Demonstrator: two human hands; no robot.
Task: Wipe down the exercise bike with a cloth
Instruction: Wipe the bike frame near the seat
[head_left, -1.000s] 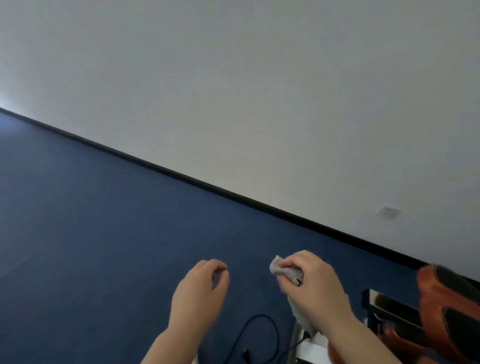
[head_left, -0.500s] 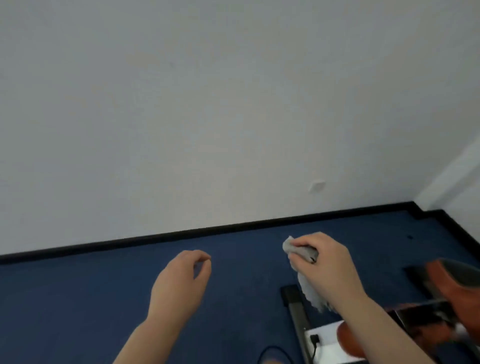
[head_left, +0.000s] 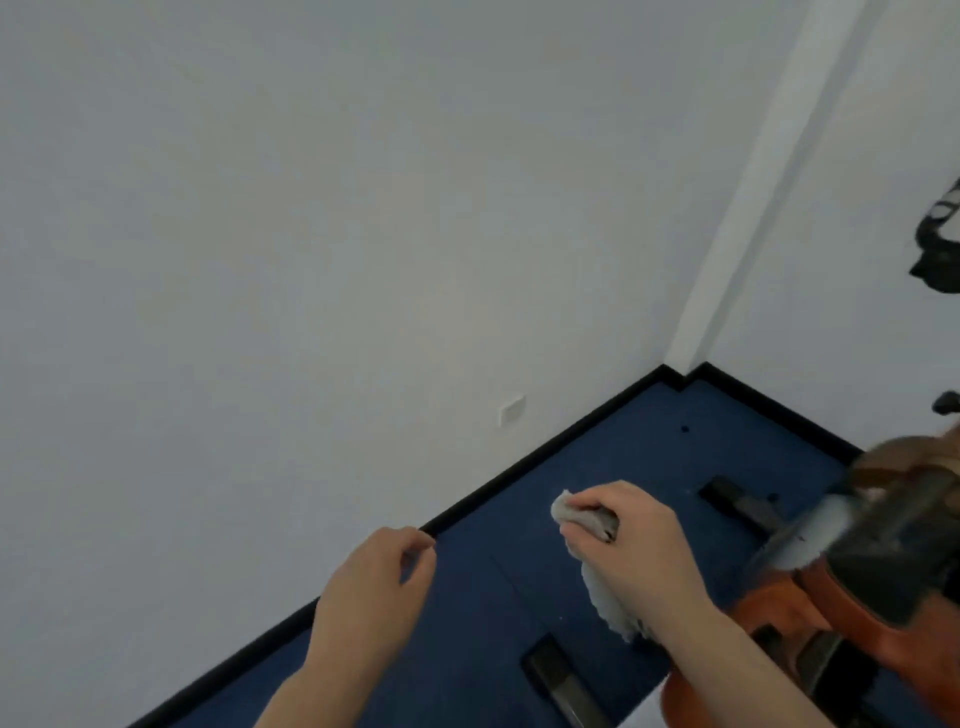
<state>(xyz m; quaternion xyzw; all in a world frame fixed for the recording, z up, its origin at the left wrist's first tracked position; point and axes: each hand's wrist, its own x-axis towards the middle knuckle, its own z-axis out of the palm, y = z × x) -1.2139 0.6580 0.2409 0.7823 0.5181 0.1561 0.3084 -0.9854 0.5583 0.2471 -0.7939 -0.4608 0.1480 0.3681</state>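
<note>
- The view has swung right over the last second; a room corner and more of the orange-and-black exercise bike (head_left: 852, 587) now fill the lower right, where a second ago only an edge of it showed;
- The right hand (head_left: 639, 566) has its grip closed around a grey cloth (head_left: 605, 597); one bunched end pokes out past the fingers and the rest hangs below the palm; that hold matches the earlier frames;
- The left hand (head_left: 371, 592) holds nothing; its grip is loosely curled, thumb and fingertips near each other but apart, with the blue carpet (head_left: 623, 447) showing through the gap; its pose looks unchanged;
- The cloth hangs over the carpet, left of the bike's body and not touching it; the right forearm passes close by the orange housing, though contact cannot be told from this angle;
- Two dark bars, seemingly the bike's floor stabilisers (head_left: 558, 680), lie on the carpet, one below the hands, one farther back near the frame;
- The bike's upper parts are blurred by motion, so no detail of seat or handlebar can be read;
- Judgement: the turn of the head has brought the bike into reach and into sight, so wiping seems about to start, not under way; the nearest surface for the cloth is the orange housing to the right; the free left hand could steady the frame.
</note>
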